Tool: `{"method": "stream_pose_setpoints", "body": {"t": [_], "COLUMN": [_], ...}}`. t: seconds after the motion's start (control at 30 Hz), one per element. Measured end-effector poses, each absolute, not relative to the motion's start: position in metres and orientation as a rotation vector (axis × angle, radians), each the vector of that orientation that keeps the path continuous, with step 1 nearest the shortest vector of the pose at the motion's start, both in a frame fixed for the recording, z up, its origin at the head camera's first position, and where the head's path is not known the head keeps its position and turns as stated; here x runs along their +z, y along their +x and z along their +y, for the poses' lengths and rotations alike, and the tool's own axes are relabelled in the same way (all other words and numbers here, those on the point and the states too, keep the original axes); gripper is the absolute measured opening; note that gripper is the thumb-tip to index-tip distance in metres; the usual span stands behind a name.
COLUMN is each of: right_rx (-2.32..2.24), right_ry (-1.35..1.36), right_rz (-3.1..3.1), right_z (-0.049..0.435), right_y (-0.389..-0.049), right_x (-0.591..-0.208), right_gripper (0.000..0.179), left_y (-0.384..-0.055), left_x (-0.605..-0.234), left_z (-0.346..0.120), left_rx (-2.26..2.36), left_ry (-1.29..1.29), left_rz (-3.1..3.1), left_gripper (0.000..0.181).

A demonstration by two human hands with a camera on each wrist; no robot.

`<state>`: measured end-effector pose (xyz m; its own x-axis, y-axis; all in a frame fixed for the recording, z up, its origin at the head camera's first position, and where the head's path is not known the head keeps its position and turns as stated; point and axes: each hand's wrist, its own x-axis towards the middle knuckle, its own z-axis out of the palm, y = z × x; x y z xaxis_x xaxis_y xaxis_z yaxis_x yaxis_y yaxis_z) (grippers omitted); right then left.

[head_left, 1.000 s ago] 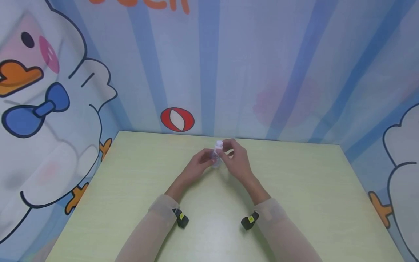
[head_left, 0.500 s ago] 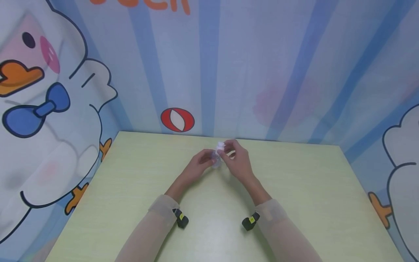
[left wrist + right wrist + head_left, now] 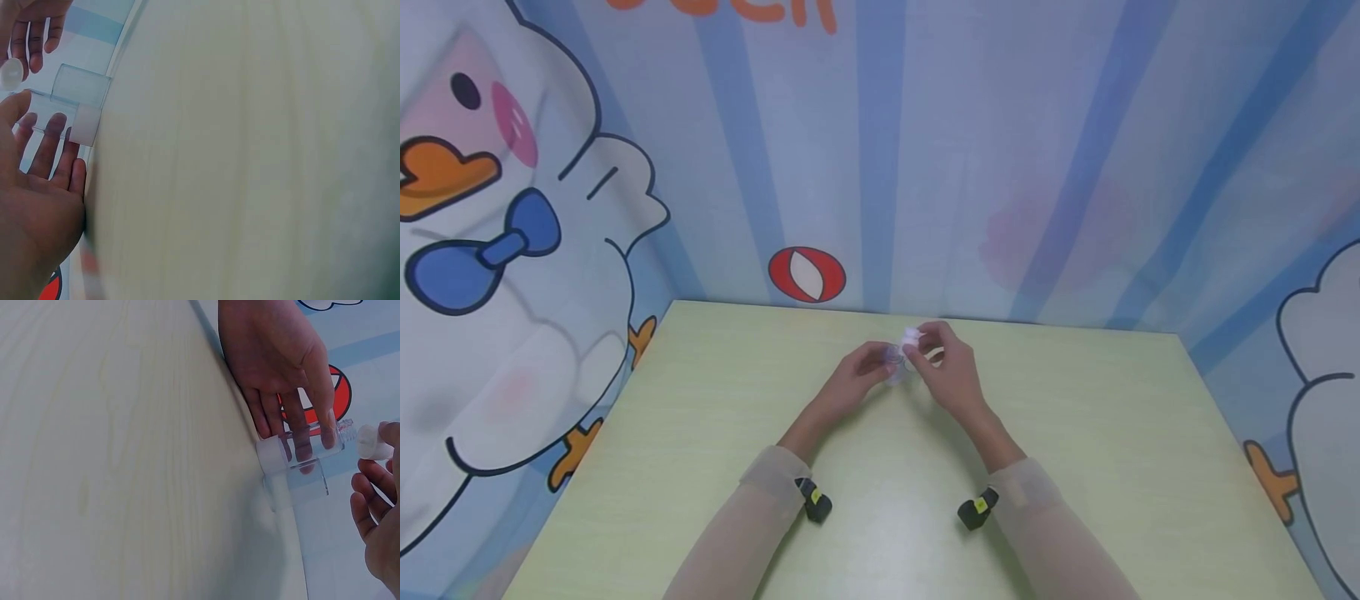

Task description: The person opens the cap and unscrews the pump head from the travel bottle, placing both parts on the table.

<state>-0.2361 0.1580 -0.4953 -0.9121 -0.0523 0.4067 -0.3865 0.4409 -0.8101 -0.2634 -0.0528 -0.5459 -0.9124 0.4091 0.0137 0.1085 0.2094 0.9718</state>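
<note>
My left hand holds a small clear bottle between thumb and fingers, with its white lower end toward the table. In the right wrist view the bottle's threaded neck is bare. My right hand pinches a white cap, which is a little apart from that neck. Beside the bottle, on the side toward my right hand, stands a clear cup-like cover. In the head view the fingers partly hide the bottle.
A pale wood-grain table lies beneath both hands, its far edge close beyond them. Behind it hangs a striped blue backdrop with cartoon ducks. Small black cameras are worn on both wrists.
The right hand has drawn back slightly to the right, and the white cap has come away from the bottle's neck with it. The left hand has stayed in place.
</note>
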Motion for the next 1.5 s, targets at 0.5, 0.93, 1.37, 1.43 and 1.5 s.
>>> {"method": "stream_pose_setpoints", "body": {"t": [0.5, 0.93, 1.37, 1.43, 1.5], "right_rx": [1.459, 1.467, 1.468, 1.469, 1.474], "right_ry": [0.368, 0.32, 0.308, 0.303, 0.301], "right_rz": [-2.382, -2.401, -2.404, -2.403, -2.399], "right_z": [0.162, 0.165, 0.167, 0.168, 0.168], "right_y": [-0.236, -0.233, -0.236, -0.236, -0.236], "right_x": [-0.499, -0.5, -0.508, -0.509, -0.509], "right_gripper": [0.033, 0.032, 0.032, 0.032, 0.032], "left_y": [-0.265, -0.264, -0.264, -0.264, -0.264], "left_x": [-0.548, -0.548, -0.549, -0.548, -0.548], "left_z": [-0.053, -0.053, -0.052, -0.052, -0.052], "left_rx": [1.786, 1.788, 1.785, 1.783, 1.782], "left_ry": [0.517, 0.514, 0.515, 0.515, 0.515], "left_rz": [2.217, 2.216, 2.222, 2.226, 2.229], "left_gripper": [0.046, 0.046, 0.045, 0.046, 0.046]}}
